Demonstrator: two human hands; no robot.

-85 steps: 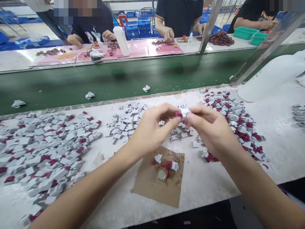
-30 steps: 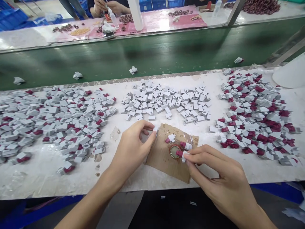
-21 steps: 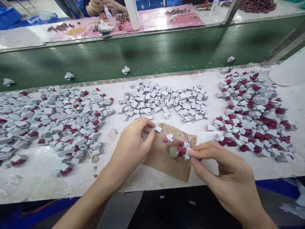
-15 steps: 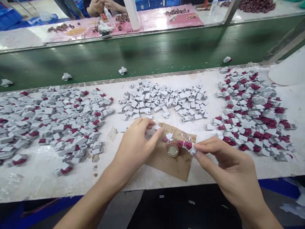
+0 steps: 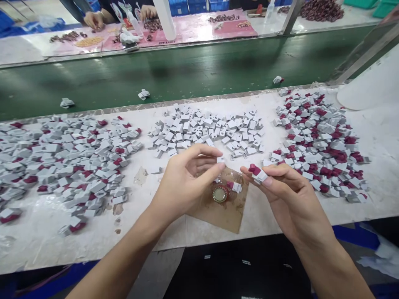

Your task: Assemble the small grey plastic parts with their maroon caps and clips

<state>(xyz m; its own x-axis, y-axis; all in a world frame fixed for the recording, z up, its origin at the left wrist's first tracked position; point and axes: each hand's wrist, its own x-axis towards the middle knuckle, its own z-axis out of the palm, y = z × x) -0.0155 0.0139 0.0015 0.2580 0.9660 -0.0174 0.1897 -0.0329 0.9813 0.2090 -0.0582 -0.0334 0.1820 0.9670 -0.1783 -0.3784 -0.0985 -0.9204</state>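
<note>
Pinching a white block (image 5: 220, 160) in the left hand (image 5: 187, 176) and a maroon-and-white piece (image 5: 258, 173) in the right hand (image 5: 285, 189) — holding both above the desk (image 5: 261, 218). Hiding part of the cardboard (image 5: 218, 216) — leaving its bottle cap (image 5: 220, 194) and another piece (image 5: 237, 187) visible. Hemmed in by loose blocks (image 5: 205, 128) ahead, a left heap (image 5: 71, 153) and a right heap (image 5: 324, 145).

Bright, even indoor light around me, pale glare on the pink printed plastic sheet (image 5: 195, 29), dark blurry reflections across the long glossy green belt (image 5: 193, 72), faint soft shadows on the flat white worktop (image 5: 102, 236), far background slightly soft, wide-angle stretching toward the edges.
</note>
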